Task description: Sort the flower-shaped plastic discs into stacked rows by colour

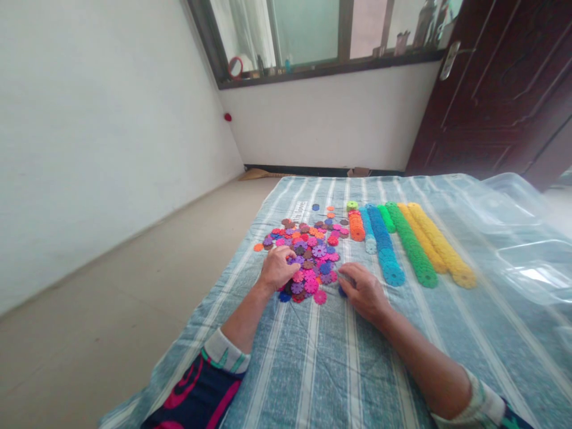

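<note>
A mixed pile of flower-shaped plastic discs (319,251), mostly pink, purple, red, brown and dark blue, lies on the striped cloth. At the pile's left side, my left hand (277,269) has its fingers curled down among the discs; what is between the fingertips is hidden. My right hand (365,293) hovers at the pile's right edge with fingers loosely bent and thumb apart, no disc visible in its grasp. A dark blue disc (342,291) shows close beside its thumb.
Overlapping rows of discs lie to the right: orange (356,226), light blue (370,235), blue (385,247), green (413,247) and yellow (440,244). Clear plastic containers (536,268) stand at the right. The cloth-covered surface (286,369) has its edge on the left.
</note>
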Motion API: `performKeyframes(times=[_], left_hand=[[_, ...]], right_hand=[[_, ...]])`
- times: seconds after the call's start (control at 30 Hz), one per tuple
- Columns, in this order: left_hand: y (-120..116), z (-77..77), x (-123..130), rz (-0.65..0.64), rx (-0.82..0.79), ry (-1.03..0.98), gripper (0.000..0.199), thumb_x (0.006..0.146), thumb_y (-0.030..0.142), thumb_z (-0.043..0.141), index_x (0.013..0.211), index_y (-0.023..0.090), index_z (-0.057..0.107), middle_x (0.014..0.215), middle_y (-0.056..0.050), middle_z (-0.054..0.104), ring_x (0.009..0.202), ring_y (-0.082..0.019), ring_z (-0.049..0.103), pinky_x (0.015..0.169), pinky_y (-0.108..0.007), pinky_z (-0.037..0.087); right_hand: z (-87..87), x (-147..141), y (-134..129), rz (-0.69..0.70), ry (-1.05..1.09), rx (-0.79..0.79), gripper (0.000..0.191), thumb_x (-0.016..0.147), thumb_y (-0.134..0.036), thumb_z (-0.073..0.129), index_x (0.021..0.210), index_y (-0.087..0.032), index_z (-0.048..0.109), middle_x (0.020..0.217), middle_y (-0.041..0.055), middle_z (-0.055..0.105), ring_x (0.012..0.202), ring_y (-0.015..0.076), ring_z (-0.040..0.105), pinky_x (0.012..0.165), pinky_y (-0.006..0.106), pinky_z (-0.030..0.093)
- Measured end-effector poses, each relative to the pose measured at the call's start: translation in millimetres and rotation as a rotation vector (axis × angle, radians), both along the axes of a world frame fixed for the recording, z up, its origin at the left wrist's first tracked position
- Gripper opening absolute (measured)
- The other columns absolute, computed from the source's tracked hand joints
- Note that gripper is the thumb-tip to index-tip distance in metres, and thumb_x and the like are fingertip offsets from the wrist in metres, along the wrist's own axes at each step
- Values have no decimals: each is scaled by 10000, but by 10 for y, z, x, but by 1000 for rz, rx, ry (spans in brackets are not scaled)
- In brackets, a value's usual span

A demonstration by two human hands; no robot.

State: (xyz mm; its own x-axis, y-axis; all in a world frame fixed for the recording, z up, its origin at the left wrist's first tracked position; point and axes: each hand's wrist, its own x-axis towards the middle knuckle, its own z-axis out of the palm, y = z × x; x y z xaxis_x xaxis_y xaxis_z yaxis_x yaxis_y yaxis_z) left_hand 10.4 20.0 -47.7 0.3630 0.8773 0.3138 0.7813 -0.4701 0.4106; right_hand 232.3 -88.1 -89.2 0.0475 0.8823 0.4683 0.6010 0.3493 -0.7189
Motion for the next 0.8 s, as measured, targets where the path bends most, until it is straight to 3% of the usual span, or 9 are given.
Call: performKeyframes(times=[0.23, 0.6, 0.8], left_hand=[[19, -28, 7, 20, -35, -49, 75, 598, 155, 622, 658, 199, 613, 945, -57, 705, 975, -225, 641, 964, -366, 482], [-31, 65, 19, 38, -23, 98, 174, 592, 226, 670, 577, 203, 498, 723, -21, 595, 786, -200, 604, 796, -331, 497], [-42, 17, 42, 73, -54, -120, 74, 576, 146, 600, 579, 201, 551, 832, -39, 701, 907, -213, 649, 861, -336, 511]], right_hand=[[-8, 3, 2, -1, -47, -8, 145, 864, -221, 551, 934, -210, 678, 1005, 80, 683, 972, 226, 616, 892, 366, 484], [-22, 8, 23, 5, -122, -16, 137, 873, -219, 550, 916, -222, 680, 984, 64, 693, 964, 216, 611, 895, 355, 478], [-11, 15, 19, 21, -134, -20, 147, 871, -203, 549, 936, -215, 681, 1007, 70, 694, 990, 221, 604, 910, 364, 472]])
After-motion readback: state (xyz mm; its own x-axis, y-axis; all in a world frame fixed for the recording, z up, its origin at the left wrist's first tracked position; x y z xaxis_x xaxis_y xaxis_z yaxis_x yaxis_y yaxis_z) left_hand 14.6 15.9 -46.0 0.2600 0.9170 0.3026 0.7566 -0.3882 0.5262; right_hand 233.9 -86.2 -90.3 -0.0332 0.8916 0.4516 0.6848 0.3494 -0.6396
